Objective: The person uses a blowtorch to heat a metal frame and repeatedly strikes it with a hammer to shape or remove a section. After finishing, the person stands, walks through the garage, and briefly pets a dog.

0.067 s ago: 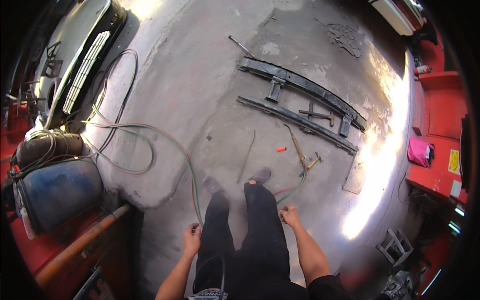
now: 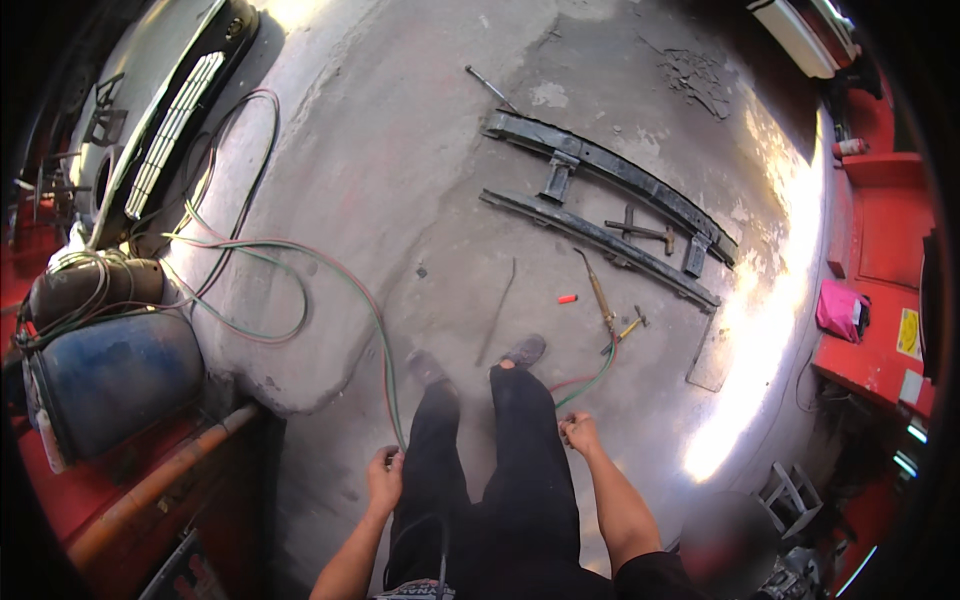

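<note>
Beside my left thigh hangs my left hand [image 2: 385, 478], its fingers curled in. Red and green twin hoses [image 2: 378, 330] run down the floor to just beside these fingers and pass out of sight at my leg. My right hand [image 2: 579, 433] is curled next to my right thigh, close below where the hoses reappear. From there they lead to a brass cutting torch [image 2: 600, 300] lying on the floor. Whether either hand grips anything is hidden. A small yellow-handled hammer [image 2: 628, 330] lies by the torch, and a red lighter-like piece [image 2: 568, 299] to its left.
Ahead lies a dark metal bumper frame [image 2: 610, 165] with a hammer [image 2: 645, 231] between its bars. A thin rod [image 2: 498, 310] lies before my feet. At left stand a blue drum [image 2: 120, 375] and a car bumper [image 2: 180, 130]; at right, a red cabinet [image 2: 885, 230] and a small stool [image 2: 790, 495].
The view has shifted slightly, so the bumper frame and torch appear a little farther right and lower. Both hands keep the same curled pose beside my thighs.
</note>
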Demonstrator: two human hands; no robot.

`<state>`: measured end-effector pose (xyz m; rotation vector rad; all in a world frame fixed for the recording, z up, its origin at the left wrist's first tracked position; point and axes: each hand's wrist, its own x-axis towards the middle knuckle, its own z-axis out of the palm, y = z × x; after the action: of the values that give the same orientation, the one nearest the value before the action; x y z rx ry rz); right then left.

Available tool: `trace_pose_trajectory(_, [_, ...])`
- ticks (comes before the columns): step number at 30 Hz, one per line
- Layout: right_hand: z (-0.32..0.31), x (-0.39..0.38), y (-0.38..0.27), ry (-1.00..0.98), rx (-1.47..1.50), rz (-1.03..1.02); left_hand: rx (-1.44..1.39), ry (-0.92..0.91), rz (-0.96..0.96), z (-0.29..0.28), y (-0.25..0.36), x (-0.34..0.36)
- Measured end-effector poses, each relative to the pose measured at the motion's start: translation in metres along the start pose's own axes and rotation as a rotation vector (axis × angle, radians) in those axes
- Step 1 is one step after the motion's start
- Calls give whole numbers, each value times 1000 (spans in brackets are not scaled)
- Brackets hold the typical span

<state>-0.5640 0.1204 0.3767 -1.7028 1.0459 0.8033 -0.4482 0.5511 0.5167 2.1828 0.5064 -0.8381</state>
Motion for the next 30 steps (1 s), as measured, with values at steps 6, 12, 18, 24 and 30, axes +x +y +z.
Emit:
trace_pose_trajectory(6, [104,144,-8,-41,-158,-128,46,66,-103,17,-77,39])
trace_pose_trajectory(12, [216,309,-35,-112,41,130,-188,150,-535,29,-192,50])
trace_pose_trajectory(18, [273,478,70,86,-251,163,-255,57,-711,53,-298,12])
trace_pose_trajectory(24, [289,489,33,103,-359,123,-334,-69,-766,85,-280,0])
trace_pose_trajectory(30, [245,365,-6,252,-235,-214,-171,-110,-693,59,-256,-12])
